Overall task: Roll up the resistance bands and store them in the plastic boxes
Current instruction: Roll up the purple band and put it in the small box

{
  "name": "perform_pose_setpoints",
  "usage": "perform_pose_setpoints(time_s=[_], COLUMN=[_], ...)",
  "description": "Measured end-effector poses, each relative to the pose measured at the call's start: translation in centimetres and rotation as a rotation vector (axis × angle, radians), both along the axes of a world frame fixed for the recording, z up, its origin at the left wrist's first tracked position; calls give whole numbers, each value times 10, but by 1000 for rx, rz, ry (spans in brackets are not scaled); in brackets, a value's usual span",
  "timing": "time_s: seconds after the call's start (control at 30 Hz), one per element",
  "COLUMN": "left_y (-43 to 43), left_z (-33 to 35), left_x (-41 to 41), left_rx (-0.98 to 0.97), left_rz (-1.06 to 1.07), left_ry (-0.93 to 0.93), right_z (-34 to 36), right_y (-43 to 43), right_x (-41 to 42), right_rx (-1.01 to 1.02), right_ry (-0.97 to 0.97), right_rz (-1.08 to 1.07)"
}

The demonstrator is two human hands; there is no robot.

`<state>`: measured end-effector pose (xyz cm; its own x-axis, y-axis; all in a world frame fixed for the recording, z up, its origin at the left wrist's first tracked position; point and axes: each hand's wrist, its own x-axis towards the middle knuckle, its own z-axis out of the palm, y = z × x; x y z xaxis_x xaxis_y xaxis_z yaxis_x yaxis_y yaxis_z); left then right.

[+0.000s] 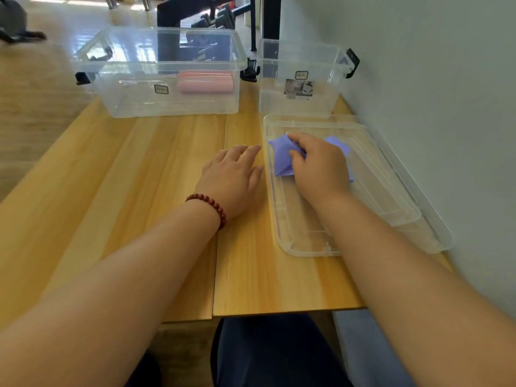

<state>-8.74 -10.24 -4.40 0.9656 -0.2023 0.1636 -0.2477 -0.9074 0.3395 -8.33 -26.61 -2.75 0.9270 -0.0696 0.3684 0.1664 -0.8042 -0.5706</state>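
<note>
A purple resistance band lies crumpled on clear plastic lids at the right side of the wooden table. My right hand is on top of the band, its fingers curled into the material and gripping it. My left hand rests flat on the table just left of the lids, fingers relaxed and holding nothing. A rolled pink band lies inside the large clear box at the back left. A smaller clear box stands at the back right with nothing visible inside.
The lids sit stacked against the grey wall on the right. The wooden table has a seam down its middle. Dark equipment and a wooden floor lie behind the boxes. My lap shows below the table's front edge.
</note>
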Motion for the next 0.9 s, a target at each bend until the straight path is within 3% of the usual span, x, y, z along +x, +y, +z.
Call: perform_pose_setpoints(time_s=[0.2,0.43,0.63,0.8,0.9], left_y=[-7,-10,-10,-6,-4], left_z=[13,21,24,28,37], left_x=[1,6,1,-2,-4], left_rx=[-216,-658,-778,-820,-869], left_rz=[-77,-136,-38,-28,-18], left_ry=[-131,-13,-63,-98,-131], right_z=[7,13,13,14,17], right_y=[4,2,3,6,11], right_x=[-4,-13,-15,-14,-13], right_rx=[271,416,487,581,592], right_ry=[-2,-31,-141,13,-15], right_rz=[116,264,227,233,184])
